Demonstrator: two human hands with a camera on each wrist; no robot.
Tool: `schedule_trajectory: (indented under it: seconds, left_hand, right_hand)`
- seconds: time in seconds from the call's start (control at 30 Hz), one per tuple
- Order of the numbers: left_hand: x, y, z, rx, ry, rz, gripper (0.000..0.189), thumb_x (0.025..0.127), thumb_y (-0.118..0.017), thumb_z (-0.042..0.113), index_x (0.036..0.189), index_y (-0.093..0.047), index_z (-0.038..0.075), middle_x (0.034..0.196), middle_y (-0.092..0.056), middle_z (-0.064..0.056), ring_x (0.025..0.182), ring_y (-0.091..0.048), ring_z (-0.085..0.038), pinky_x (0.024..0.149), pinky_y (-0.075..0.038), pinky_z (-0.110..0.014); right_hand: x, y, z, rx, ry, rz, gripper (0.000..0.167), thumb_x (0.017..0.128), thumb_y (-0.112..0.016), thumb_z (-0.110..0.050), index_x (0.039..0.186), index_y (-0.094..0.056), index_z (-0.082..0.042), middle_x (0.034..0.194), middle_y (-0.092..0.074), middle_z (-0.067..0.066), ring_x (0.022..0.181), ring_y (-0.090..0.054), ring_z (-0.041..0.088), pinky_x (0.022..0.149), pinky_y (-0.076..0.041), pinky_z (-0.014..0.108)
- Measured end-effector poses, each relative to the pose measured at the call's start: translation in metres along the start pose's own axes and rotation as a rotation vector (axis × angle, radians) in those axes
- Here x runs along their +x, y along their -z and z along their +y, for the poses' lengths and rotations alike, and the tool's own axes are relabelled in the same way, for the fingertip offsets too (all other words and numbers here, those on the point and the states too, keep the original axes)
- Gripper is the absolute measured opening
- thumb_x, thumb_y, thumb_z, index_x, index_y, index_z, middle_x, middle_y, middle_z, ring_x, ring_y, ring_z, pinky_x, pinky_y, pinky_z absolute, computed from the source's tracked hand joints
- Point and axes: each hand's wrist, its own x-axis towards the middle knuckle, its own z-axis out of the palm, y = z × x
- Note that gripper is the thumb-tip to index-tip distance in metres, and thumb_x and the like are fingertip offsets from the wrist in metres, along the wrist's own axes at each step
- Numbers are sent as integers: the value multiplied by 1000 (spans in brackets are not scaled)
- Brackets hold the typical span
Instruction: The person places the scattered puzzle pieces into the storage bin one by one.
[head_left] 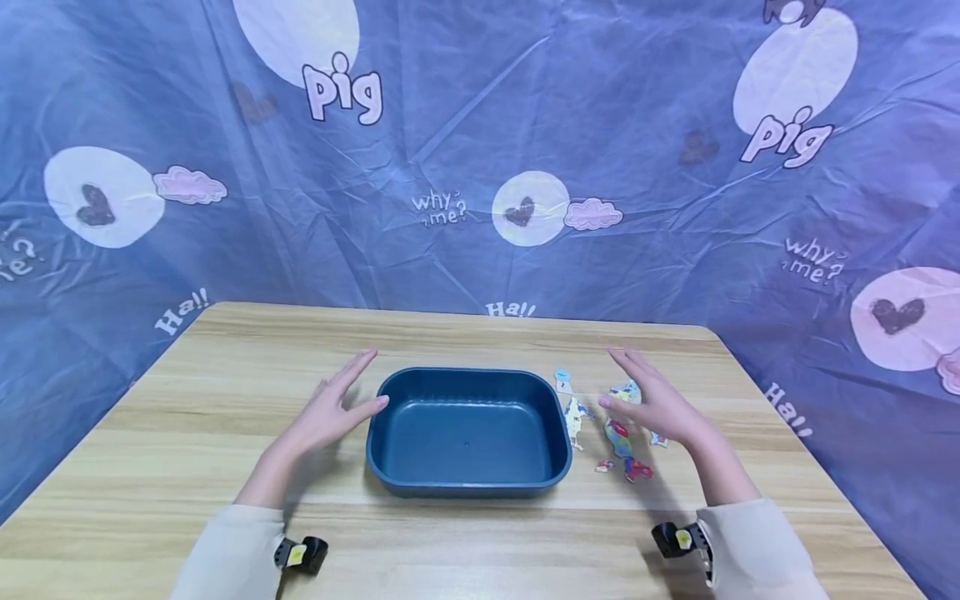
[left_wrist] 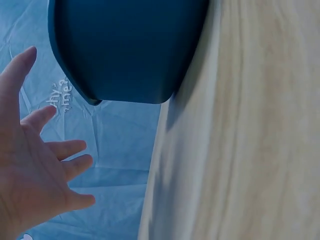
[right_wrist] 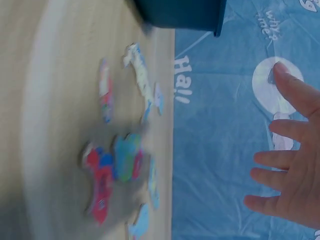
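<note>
A dark blue rectangular tray (head_left: 468,486) with rounded corners stands on the table in the head view, its inside bare. My left hand (head_left: 327,414) hovers at its left side, fingers spread and thumb near the rim. Off to the tray's right, my right hand (head_left: 655,404) is held over several flat, colourful cut-out pieces. Among these are a red and green piece (head_left: 619,439), a pale piece (head_left: 573,419) and a small red one (head_left: 604,466). Both wrist views show straight, parted fingers with nothing between them. The right hand partly covers some pieces in the head view.
The wooden table (head_left: 360,550) ends at a back edge in front of a blue printed cloth (head_left: 420,267). A small light-blue and white piece (head_left: 562,381) lies just beyond the tray's right back corner. Black wrist cameras (head_left: 302,554) hang below both sleeves.
</note>
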Motion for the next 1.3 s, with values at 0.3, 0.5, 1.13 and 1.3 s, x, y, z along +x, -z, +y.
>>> schedule_trajectory:
  seconds: [0.3, 0.5, 1.13, 1.3]
  left_hand:
    - [-3, -4, -7, -167, -2, -65, 67, 80, -57, 40, 137, -25, 25, 140, -21, -6, 125, -17, -30, 92, -17, -58]
    - [-3, -4, -9, -198, 9, -113, 66, 79, -58, 41, 136, -25, 30, 140, -21, -4, 125, -18, -30, 91, -18, -59]
    - [-3, -13, -19, -290, 45, -201, 62, 81, -57, 39, 135, -28, 28, 139, -23, -5, 125, -15, -33, 89, -16, -62]
    - [-3, -16, -22, -302, 18, -209, 62, 81, -58, 36, 135, -29, 26, 139, -22, -5, 126, -14, -32, 89, -16, -62]
  right_hand:
    - [-21, -6, 18, 79, -11, 27, 71, 78, -63, -30, 133, -29, -2, 134, -19, 28, 120, -18, 45, 89, -20, 58]
    - [-30, -12, 29, 120, -35, 37, 70, 77, -64, -31, 132, -32, -2, 133, -23, 27, 118, -21, 46, 89, -21, 58]
    - [-47, -21, 47, 188, -57, 6, 62, 78, -64, -24, 129, -37, 0, 128, -33, 26, 116, -24, 47, 85, -23, 61]
    - [-50, -24, 47, 167, -52, -5, 62, 76, -65, -25, 128, -39, 0, 127, -36, 26, 114, -28, 46, 86, -24, 60]
